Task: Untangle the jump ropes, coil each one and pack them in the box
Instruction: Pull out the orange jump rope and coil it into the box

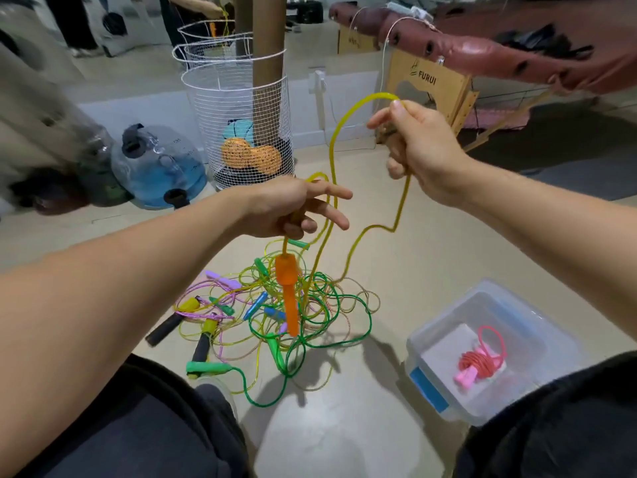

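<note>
A tangled pile of jump ropes (275,315) lies on the floor between my knees, with green, yellow, pink and black-handled ropes mixed together. My left hand (293,210) holds a yellow rope (332,146) just above its orange handle (289,291), which dangles over the pile. My right hand (413,150) is raised higher and grips the same yellow rope, which arches between both hands and trails down into the pile. A clear plastic box (444,343) stands on the floor at the right, holding a coiled red rope with pink handles (481,365).
White wire baskets (238,108) with balls stand behind the pile around a cardboard tube. A blue water jug (158,167) lies at the left. A wooden-legged massage table (482,53) fills the right background. A person stands at the far back.
</note>
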